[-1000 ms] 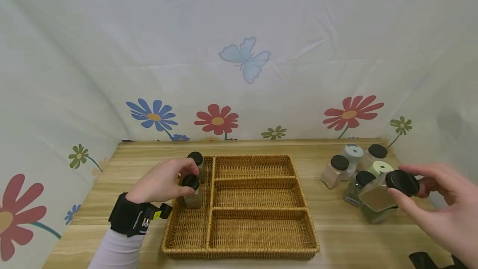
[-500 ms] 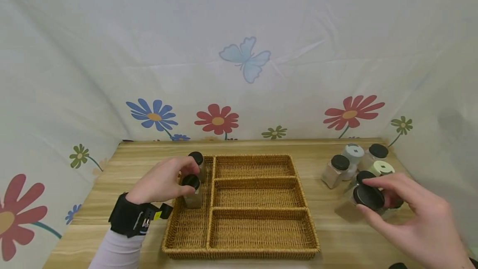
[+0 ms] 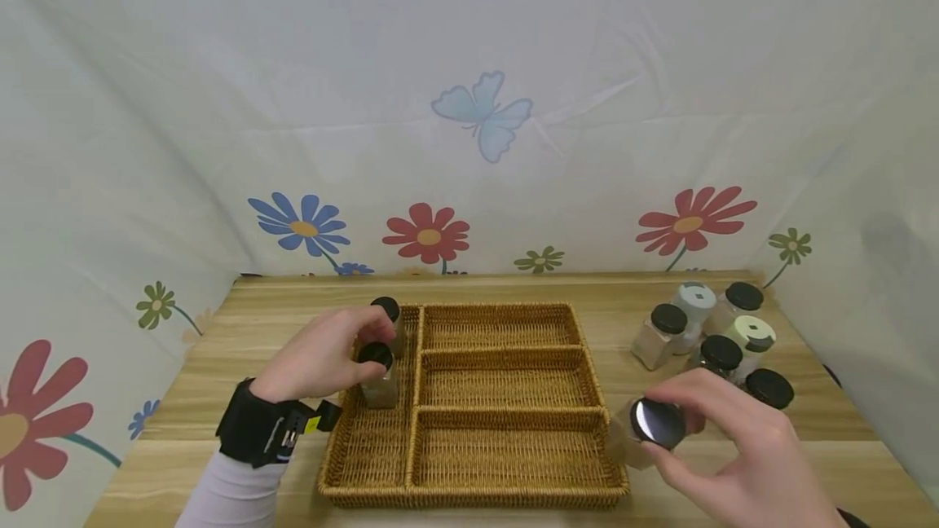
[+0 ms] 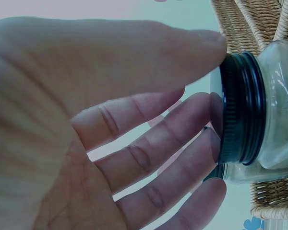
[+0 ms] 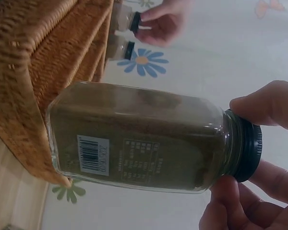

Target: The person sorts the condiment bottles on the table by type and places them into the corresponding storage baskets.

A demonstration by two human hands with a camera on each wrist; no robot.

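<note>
By its black lid, my right hand (image 3: 748,451) pinches a glass spice jar (image 5: 134,139) of brownish powder with a barcode label. In the head view the jar is tilted, its base overlapping the right rim of the wicker basket (image 3: 513,497). My left hand (image 3: 323,353) holds the black lid of another spice jar (image 3: 380,389), which stands in the basket's long left compartment. Close up, the thumb (image 4: 197,45) lies on one side of that lid and fingertips meet the other. Behind it, a second black-lidded jar (image 3: 396,332) stands in the same compartment.
Several spice jars cluster on the wooden table (image 3: 844,463) at right, among them a black-lidded jar (image 3: 655,341), a white-lidded jar (image 3: 693,308) and a pale green-lidded jar (image 3: 754,336). Three compartments, split by wicker dividers (image 3: 506,410), fill the basket's right side. Flowered cloth (image 3: 477,218) hangs behind.
My right hand has carried its spice jar leftward from above the cluster to the basket's right edge, uncovering the jars behind. My left hand has stayed at its jar lid.
</note>
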